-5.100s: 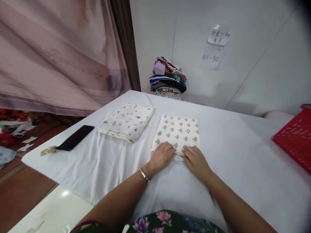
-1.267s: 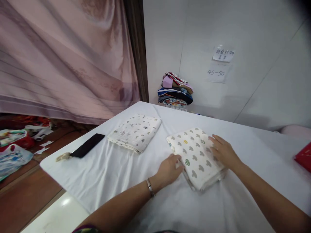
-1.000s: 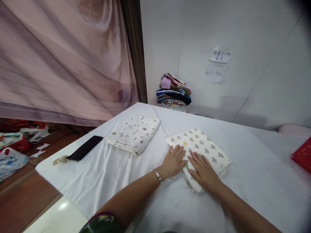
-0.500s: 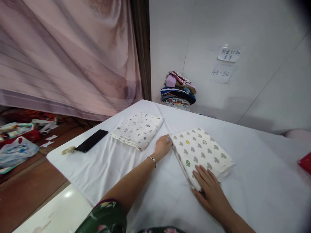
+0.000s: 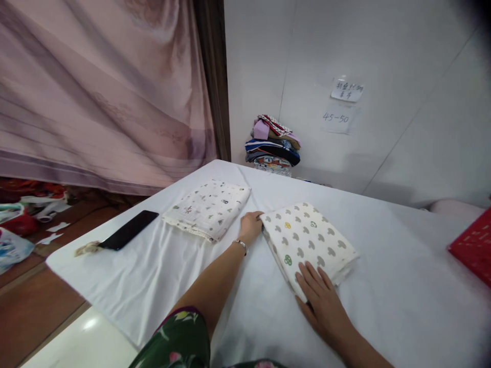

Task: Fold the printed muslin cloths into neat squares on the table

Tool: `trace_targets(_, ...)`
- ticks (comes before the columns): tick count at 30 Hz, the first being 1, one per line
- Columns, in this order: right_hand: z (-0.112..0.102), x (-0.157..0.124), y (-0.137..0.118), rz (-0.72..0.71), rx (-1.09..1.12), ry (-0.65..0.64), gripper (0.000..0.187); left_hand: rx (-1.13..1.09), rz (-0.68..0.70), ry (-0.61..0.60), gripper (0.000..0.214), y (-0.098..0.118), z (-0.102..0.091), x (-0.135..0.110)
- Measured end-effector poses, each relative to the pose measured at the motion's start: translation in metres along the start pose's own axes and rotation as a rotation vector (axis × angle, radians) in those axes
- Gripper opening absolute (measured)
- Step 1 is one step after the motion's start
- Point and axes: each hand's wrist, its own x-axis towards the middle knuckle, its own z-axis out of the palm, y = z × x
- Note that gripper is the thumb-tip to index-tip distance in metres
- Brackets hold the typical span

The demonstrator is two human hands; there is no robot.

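Note:
A folded white cloth with grey, yellow and green mushroom prints (image 5: 307,235) lies on the white-covered table. My left hand (image 5: 251,226), a bracelet at its wrist, has its fingers closed on the cloth's left corner. On the near edge of the same cloth rests my right hand (image 5: 320,299), fingers stretched out flat over the print and thumb beside the edge. Left of my left hand lies a second folded white cloth with small scattered prints (image 5: 209,209), which neither hand touches.
A black phone (image 5: 129,230) with a tassel lies near the left edge of the white tablecloth (image 5: 161,286). Behind the table is a stack of folded fabrics (image 5: 273,143) by the wall. A red item (image 5: 473,248) sits at the right. A pink curtain (image 5: 115,92) hangs at left.
The camera view has swung right, so the table and cloths appear farther left and more of the red item shows. Both hands keep nearly the same hold on the mushroom-print cloth.

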Motion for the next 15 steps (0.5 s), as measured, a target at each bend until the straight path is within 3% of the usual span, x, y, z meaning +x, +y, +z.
trace_targets(7, -0.002, 0.001, -0.002, 0.006, 0.018, 0.003, 0.047, -0.031, -0.041, -0.101, 0.030, -0.007, -0.005, 0.007)
trace_targets(11, 0.000, 0.001, -0.003, 0.002, -0.014, 0.008, 0.049, -0.003, -0.005, -0.096, 0.035, 0.008, -0.015, 0.002)
trace_targets(13, 0.002, 0.001, -0.003, 0.002, -0.032, 0.015, 0.050, 0.049, 0.129, -0.046, 0.040, 0.023, -0.014, -0.011)
trace_targets(15, 0.002, 0.002, -0.004, 0.006, -0.039, 0.020, 0.051, 0.159, 0.375, -0.029, 0.040, 0.036, -0.007, -0.030)
